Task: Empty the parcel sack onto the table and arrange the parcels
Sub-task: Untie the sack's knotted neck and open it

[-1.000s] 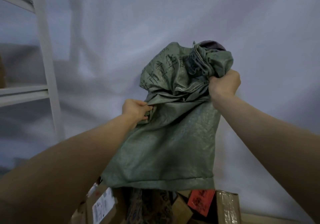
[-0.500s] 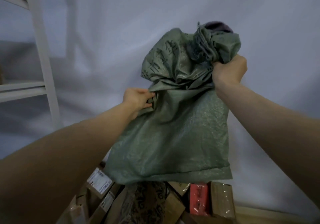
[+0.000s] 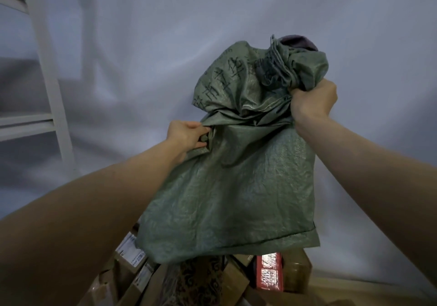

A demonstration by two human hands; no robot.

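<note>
- Green woven sack (image 3: 236, 187) is held up in the air, upside down, open mouth hanging at the bottom just over a heap of parcels (image 3: 184, 279).
- Right hand (image 3: 314, 99) is the higher one, fist clamped tight on the bunched-up closed end of the sack. Fabric balloons out above the knuckles, with black handwriting across it.
- Left hand (image 3: 186, 135) is lower, at the sack's left edge, fingers curled in and pinching a fold of the fabric.
- Sack body hangs pretty flat and slack between the two grips, so it looks close to empty, though I can't see inside.
- Under the mouth: brown cardboard boxes lying tilted every which way, a couple with white labels (image 3: 131, 251), plus a red box (image 3: 269, 272) on the right standing next to a taller brown box (image 3: 296, 270).
- Something dark with a patterned wrap (image 3: 201, 279) sits in the middle of the pile, can't tell what it is.
- Bit of wooden table (image 3: 354, 291) shows at bottom right.
- White backdrop cloth (image 3: 142, 45) behind everything, and a white shelf frame (image 3: 45, 57) on the left.
</note>
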